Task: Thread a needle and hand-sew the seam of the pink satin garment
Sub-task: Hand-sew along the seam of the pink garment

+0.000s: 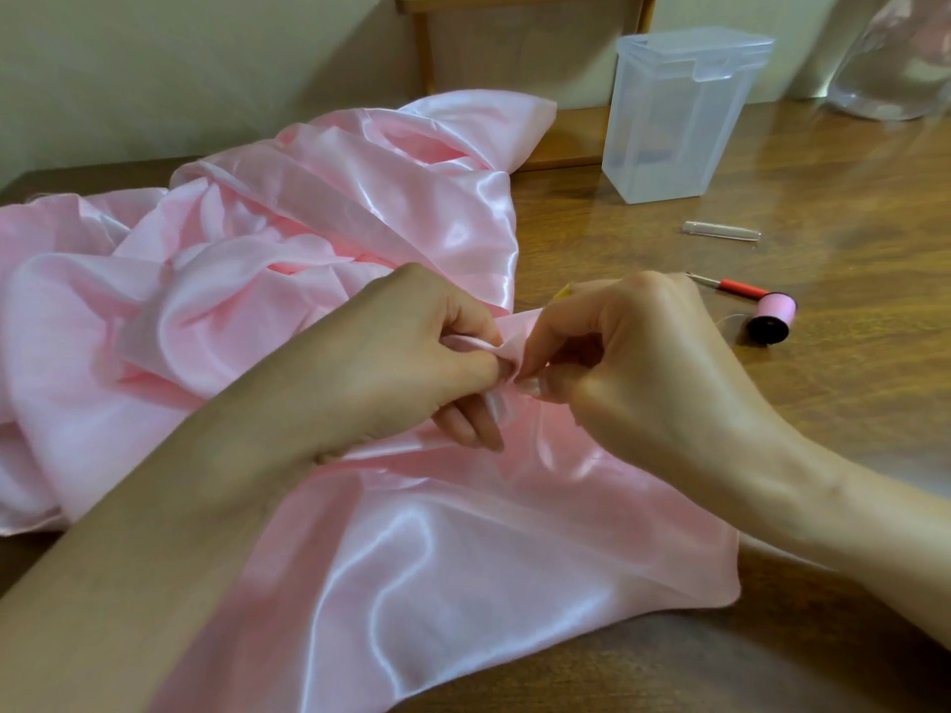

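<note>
Both hands, left hand (411,352) and right hand (633,352), pinch the pink satin garment (411,532)'s folded edge between them; slippery and limp, it likely needs gripping at the seam.

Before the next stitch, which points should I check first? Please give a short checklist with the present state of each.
1. Left hand pinches the folded edge of the pink satin garment: ok.
2. Right hand pinches the same fold from the other side: ok.
3. Needle held in the fingers: cannot tell, none shows.
4. Thread free of knots: cannot tell, no strand shows.
5. Pink spool lies on the table, apart from the cloth: ok.
</note>
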The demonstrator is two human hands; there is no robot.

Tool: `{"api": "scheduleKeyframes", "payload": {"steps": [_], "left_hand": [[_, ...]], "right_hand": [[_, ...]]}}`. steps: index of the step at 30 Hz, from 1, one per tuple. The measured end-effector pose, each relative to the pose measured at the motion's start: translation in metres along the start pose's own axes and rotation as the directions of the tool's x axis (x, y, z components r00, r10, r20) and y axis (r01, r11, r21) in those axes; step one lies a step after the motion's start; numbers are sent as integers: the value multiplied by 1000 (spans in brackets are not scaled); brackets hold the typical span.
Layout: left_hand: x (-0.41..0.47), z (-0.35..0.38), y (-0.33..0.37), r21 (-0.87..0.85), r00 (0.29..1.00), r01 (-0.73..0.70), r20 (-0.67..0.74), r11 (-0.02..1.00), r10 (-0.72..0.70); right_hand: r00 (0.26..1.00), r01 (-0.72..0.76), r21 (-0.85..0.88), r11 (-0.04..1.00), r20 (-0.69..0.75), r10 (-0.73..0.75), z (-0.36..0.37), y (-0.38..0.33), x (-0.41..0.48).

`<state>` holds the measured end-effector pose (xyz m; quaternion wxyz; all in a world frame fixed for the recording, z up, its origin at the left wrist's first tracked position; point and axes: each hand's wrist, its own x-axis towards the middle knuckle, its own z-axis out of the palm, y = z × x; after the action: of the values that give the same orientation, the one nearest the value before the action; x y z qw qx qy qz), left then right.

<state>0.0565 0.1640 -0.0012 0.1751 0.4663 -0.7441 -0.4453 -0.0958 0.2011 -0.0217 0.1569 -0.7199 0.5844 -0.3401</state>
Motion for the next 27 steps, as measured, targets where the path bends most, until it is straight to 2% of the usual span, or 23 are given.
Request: {"api": "scheduleKeyframes", "payload": {"steps": [6, 12, 16, 23, 27], "left_hand": [[-2, -4, 4, -40, 999, 0, 40, 999, 1], [-9, -17, 7, -4, 991, -10, 131, 1000, 10], [-9, -19, 6, -57, 987, -14, 158, 998, 23], [-6, -18, 1, -91, 978, -7, 205, 996, 25], [-4, -19, 0, -172, 973, 13, 230, 985, 27]], "right_hand": [[1000, 0, 57, 998, 1, 0, -2, 0, 1], [990, -94, 209, 973, 122, 70, -14, 3, 8], [984, -130, 273, 953, 155, 90, -16, 4, 9], [984, -108, 262, 959, 167, 65, -17, 2, 8], [984, -116, 244, 963, 163, 77, -19, 2, 9]]}}
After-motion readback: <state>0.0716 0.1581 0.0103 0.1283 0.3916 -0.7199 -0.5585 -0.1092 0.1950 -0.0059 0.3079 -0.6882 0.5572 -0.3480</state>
